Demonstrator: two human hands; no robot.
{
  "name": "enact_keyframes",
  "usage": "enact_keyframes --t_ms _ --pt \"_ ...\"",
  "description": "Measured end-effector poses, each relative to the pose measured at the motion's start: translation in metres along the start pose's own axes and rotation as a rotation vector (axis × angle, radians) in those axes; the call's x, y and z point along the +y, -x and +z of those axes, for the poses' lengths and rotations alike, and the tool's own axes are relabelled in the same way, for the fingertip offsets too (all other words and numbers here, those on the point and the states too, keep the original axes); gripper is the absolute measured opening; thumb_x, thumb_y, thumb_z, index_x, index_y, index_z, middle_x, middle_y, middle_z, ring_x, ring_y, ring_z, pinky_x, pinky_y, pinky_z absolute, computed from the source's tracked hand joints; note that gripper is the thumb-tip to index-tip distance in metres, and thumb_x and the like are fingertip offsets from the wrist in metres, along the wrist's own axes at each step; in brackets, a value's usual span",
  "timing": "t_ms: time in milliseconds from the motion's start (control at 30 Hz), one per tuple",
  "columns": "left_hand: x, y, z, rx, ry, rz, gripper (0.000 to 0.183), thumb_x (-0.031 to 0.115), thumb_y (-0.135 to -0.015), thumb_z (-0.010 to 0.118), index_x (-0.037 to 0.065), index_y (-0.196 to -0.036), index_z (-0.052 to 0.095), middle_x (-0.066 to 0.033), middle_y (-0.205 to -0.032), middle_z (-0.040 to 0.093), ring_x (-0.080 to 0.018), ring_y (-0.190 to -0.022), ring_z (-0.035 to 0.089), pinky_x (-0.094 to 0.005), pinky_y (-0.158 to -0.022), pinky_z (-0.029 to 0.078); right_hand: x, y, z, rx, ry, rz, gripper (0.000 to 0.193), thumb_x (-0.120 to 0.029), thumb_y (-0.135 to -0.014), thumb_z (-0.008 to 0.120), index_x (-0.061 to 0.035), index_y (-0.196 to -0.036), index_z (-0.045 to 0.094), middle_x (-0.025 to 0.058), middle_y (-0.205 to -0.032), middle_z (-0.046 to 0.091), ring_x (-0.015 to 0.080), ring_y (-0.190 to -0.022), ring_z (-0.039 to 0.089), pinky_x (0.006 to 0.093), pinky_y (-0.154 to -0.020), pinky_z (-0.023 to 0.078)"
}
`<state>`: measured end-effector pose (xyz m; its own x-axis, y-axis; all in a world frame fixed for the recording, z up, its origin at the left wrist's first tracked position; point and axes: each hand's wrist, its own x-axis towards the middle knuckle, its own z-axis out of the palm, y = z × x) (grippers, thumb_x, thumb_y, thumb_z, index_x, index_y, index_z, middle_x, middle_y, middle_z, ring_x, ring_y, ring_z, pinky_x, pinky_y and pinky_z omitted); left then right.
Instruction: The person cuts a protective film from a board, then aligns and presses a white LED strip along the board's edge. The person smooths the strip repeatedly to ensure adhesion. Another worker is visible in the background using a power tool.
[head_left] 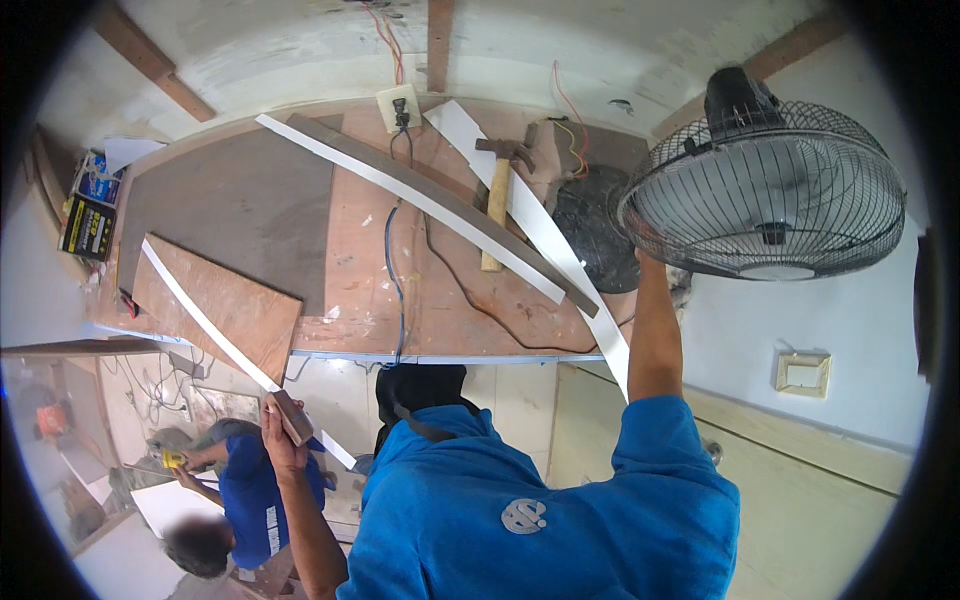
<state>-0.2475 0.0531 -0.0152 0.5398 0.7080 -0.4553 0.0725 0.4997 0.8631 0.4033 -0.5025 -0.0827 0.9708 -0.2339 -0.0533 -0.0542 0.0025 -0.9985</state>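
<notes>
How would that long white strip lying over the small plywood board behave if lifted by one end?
The white strip is long and very thin, so it would probably flex and droop. It looks light. Its far end rests on the plywood board, so it might drag or slide there.

One head-worn fisheye view looks steeply down over the wearer's blue shirt [540,510] at a wooden table [360,270] close below. Straight edges bow toward the dark round rim; a fan [770,190] looms near at right.
</notes>
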Motion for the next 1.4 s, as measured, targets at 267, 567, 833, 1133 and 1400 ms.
enact_keyframes --t_ms 267,567,833,1133,1400 --pt "-0.011 -0.001 -0.013 -0.021 0.060 0.005 0.041 0.032 -0.111 0.059 0.009 -0.145 0.053 -0.0139 -0.113 0.071 -0.0252 -0.103 0.071 -0.0370 -0.086 0.061 0.005 -0.002 0.019 0.047 -0.047 0.039 0.109 -0.022 -0.078 0.094 -0.0010 -0.162 0.029 0.0199 -0.162 0.044 0.0306 -0.151 0.039 0.0436 -0.122 0.039" --pt "-0.016 -0.005 -0.011 -0.013 0.011 0.016 0.040 0.035 -0.112 0.057 0.010 -0.143 0.054 -0.0128 -0.112 0.072 -0.0228 -0.100 0.071 -0.0358 -0.083 0.060 -0.008 -0.008 0.046 0.284 0.194 0.151 0.129 -0.034 -0.073 0.098 0.0023 -0.167 0.018 0.0233 -0.167 0.037 0.0329 -0.156 0.034 0.0442 -0.124 0.039" --pt "-0.015 0.002 -0.023 -0.010 0.026 0.003 0.041 0.033 -0.113 0.057 0.009 -0.146 0.052 -0.0113 -0.120 0.070 -0.0240 -0.107 0.070 -0.0374 -0.091 0.059 -0.018 0.050 0.063 0.395 0.471 -0.053 0.102 -0.020 -0.079 0.092 0.0074 -0.158 0.033 0.0223 -0.167 0.035 0.0327 -0.149 0.041 0.0432 -0.121 0.039" --pt "-0.028 -0.002 -0.006 -0.004 0.026 -0.015 0.045 0.037 -0.111 0.059 0.009 -0.145 0.051 -0.0123 -0.121 0.068 -0.0249 -0.110 0.068 -0.0391 -0.094 0.056 -0.039 0.316 0.141 -0.304 0.419 -0.588 0.037 0.000 -0.075 0.075 -0.0079 -0.110 0.065 0.0163 -0.114 0.062 0.0382 -0.114 0.059 0.0532 -0.101 0.043" --pt "-0.019 0.013 0.010 0.165 0.087 -0.025 0.031 0.026 -0.109 0.059 0.014 -0.138 0.058 -0.0016 -0.101 0.065 -0.0151 -0.091 0.065 -0.0314 -0.077 0.057 -0.041 0.446 0.290 -1.218 0.055 -0.708 0.027 -0.010 -0.088 0.068 -0.0078 -0.115 0.071 0.0145 -0.127 0.066 0.0367 -0.124 0.060 0.0501 -0.112 0.042"
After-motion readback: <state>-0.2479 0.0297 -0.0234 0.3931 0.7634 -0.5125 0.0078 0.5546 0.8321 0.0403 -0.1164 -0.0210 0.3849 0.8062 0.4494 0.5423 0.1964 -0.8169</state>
